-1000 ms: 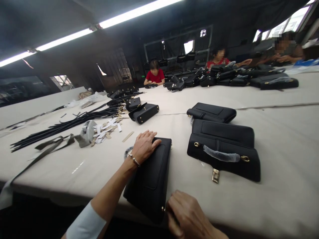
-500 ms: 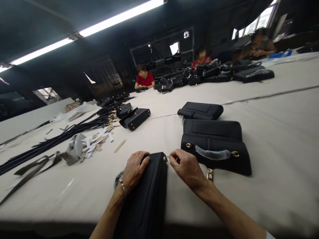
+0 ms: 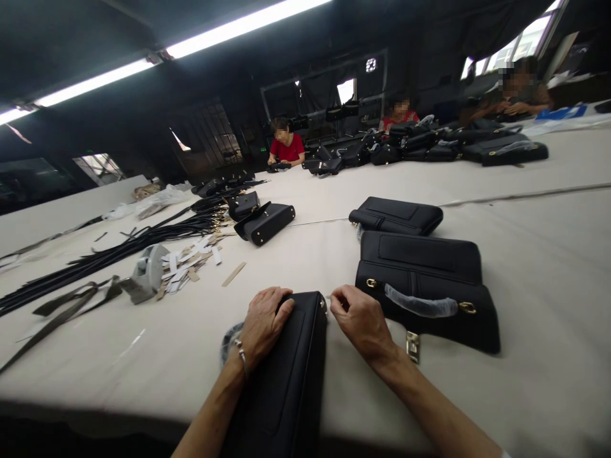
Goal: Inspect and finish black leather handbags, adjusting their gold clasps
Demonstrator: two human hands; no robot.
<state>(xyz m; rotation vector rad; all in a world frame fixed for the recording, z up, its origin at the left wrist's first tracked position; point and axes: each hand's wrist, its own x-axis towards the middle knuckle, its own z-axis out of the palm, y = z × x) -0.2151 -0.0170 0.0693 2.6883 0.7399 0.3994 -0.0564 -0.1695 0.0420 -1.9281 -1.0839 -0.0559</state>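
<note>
A black handbag (image 3: 281, 375) lies on its side at the table's front edge, its narrow end with small metal studs facing away from me. My left hand (image 3: 267, 321) grips its far left part, thumb on the panel and fingers over the side. Just right of the studded end, my right hand (image 3: 358, 315) is pinched closed; a tiny pale bit shows at the fingertips, too small to name. Under my left wrist, a plastic-wrapped loop (image 3: 231, 340) sticks out. Beside my right hand lies a second black handbag (image 3: 424, 273) with a plastic-wrapped handle (image 3: 420, 302) and gold clasp (image 3: 413, 346).
Another black bag (image 3: 401, 215) lies behind. To the left are a tape dispenser (image 3: 147, 273), paper strips (image 3: 191, 267), black straps (image 3: 119, 254) and two more bags (image 3: 267, 222). Bags are piled (image 3: 410, 143) at the back, where several people (image 3: 286, 146) sit.
The view has shifted slightly, so the scene sits a little to the right. My left hand stays on the bag; my right hand stays pinched near its studded end.
</note>
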